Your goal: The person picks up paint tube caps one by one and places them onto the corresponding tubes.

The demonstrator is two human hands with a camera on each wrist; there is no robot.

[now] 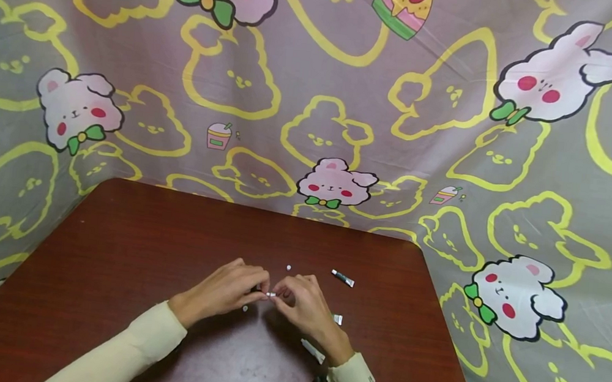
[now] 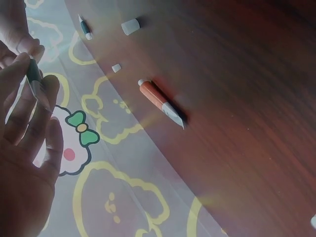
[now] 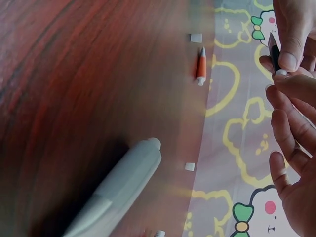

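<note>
A small dark paint tube [image 3: 274, 55] with a white cap [image 3: 281, 73] is held between both hands over the table. My left hand [image 1: 227, 288] pinches the tube's body between thumb and fingers. The fingertips of my right hand [image 1: 306, 305] pinch the white cap end. In the left wrist view, the tube's flat silvery tail [image 2: 39, 94] shows beside the left fingers. An orange tube [image 2: 157, 98] lies on the table near the left hand. Close to the right hand lies a pale grey-white tube [image 1: 313, 351], with another tube [image 1: 337, 319] partly hidden behind that hand.
A dark green tube [image 1: 343, 277] lies farther back on the right. Loose white caps, one behind the hands [image 1: 289, 267] and one by the left hand [image 1: 245, 309], rest on the brown table [image 1: 169, 233]. A patterned curtain [image 1: 338, 83] hangs around the table's back and sides.
</note>
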